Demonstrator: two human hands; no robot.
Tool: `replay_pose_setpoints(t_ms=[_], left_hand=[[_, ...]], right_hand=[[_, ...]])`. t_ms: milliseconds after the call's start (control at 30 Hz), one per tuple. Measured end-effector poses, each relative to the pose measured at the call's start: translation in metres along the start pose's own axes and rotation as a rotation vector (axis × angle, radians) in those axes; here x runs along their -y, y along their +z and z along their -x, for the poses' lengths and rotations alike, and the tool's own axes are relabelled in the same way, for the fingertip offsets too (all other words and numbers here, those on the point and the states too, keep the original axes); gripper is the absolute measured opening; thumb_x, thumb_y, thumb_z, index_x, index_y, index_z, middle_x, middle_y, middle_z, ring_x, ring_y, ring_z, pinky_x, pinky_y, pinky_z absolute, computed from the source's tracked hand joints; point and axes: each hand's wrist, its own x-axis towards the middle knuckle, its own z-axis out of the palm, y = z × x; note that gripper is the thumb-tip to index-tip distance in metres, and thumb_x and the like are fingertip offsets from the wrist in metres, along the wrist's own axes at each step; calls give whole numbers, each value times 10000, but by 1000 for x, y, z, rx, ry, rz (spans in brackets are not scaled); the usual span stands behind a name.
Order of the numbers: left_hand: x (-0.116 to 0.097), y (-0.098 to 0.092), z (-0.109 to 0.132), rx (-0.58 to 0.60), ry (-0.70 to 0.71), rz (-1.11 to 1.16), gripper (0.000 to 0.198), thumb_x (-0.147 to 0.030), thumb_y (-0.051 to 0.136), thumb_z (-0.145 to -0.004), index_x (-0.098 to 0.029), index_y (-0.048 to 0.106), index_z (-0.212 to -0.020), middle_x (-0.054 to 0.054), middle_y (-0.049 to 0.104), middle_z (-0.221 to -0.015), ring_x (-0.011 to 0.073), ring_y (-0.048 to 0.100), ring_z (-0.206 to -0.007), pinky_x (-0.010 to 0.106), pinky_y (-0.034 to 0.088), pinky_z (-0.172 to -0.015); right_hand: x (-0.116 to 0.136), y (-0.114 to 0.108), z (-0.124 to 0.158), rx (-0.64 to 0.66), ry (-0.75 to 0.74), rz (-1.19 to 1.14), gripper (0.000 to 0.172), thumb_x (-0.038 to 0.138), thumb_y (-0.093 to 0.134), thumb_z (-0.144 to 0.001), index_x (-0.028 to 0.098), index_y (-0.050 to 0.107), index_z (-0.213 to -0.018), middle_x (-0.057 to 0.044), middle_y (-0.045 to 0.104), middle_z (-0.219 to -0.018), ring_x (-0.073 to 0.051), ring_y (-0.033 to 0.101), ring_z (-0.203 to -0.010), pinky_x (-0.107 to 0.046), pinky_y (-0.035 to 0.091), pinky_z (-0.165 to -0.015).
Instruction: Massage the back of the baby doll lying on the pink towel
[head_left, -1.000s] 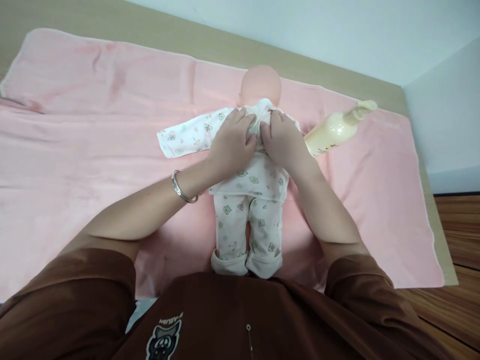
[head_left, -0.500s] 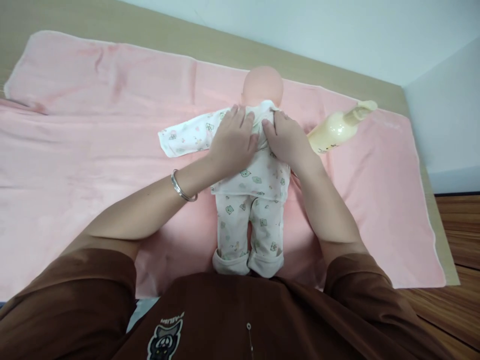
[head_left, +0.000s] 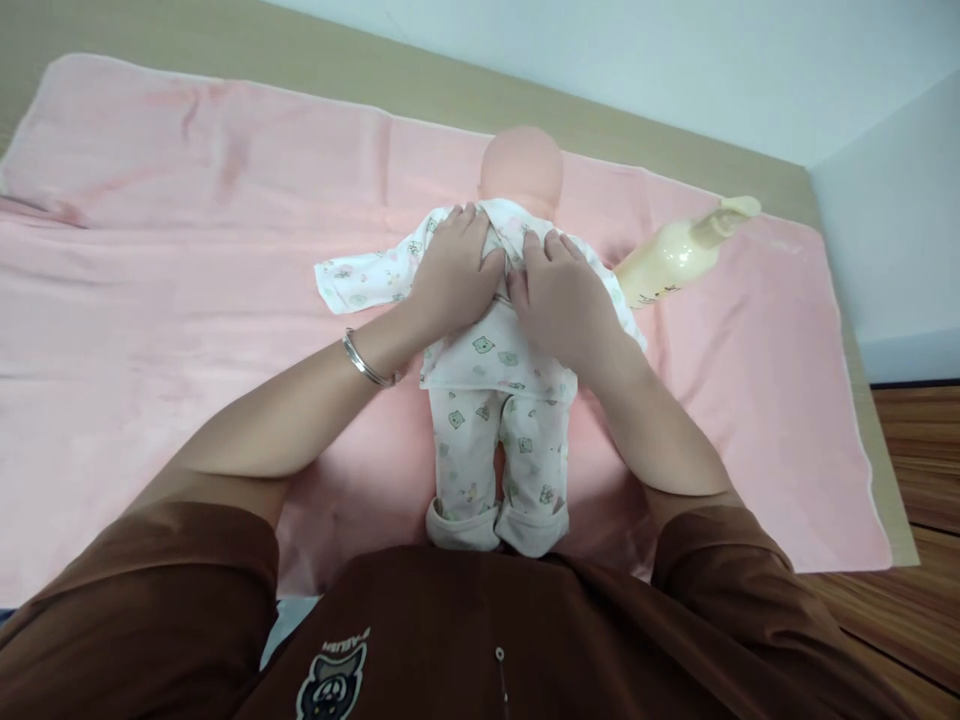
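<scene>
A baby doll [head_left: 520,168] in a white printed suit lies lengthwise on a pink blanket [head_left: 187,260], head away from me. My left hand [head_left: 454,275] lies flat on the left of its chest, fingers stretched toward the collar. My right hand [head_left: 559,300] lies flat on the right of the chest, fingers extended, thumb beside the left hand. Both press on the doll's top [head_left: 495,360]. One sleeve [head_left: 360,280] sticks out to the left. A silver bangle [head_left: 366,362] circles my left wrist.
A cream pump bottle [head_left: 675,258] lies on its side on the blanket, right of the doll. The blanket covers a wooden table [head_left: 750,165] set against a white wall. Wooden floor [head_left: 915,470] shows at the right.
Both hands have flattened and spread over the doll's chest; the right hand slid a little toward me and the doll's right sleeve now shows beside it.
</scene>
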Motion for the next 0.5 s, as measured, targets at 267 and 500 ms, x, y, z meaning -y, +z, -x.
replay_pose_setpoints(t_ms=[267, 500], left_hand=[[-4, 1, 5, -7, -67, -41, 578, -527, 404, -1039, -222, 515, -1517, 152, 604, -1521, 363, 473, -1527, 548, 293, -1370], [-2, -5, -6, 30, -86, -75, 488, -402, 507, -950, -199, 627, -1378, 143, 689, -1393, 389, 593, -1367, 560, 421, -1274]], right_hand=[[-29, -7, -30, 11, 35, -109, 313, 360, 360, -1124, 189, 608, -1037, -134, 695, -1163, -296, 649, -1123, -497, 537, -1072], [-27, 17, -33, -99, 133, -45, 395, 380, 293, -1145, 125, 589, -1203, -188, 661, -1206, -345, 628, -1215, -551, 489, -1126]])
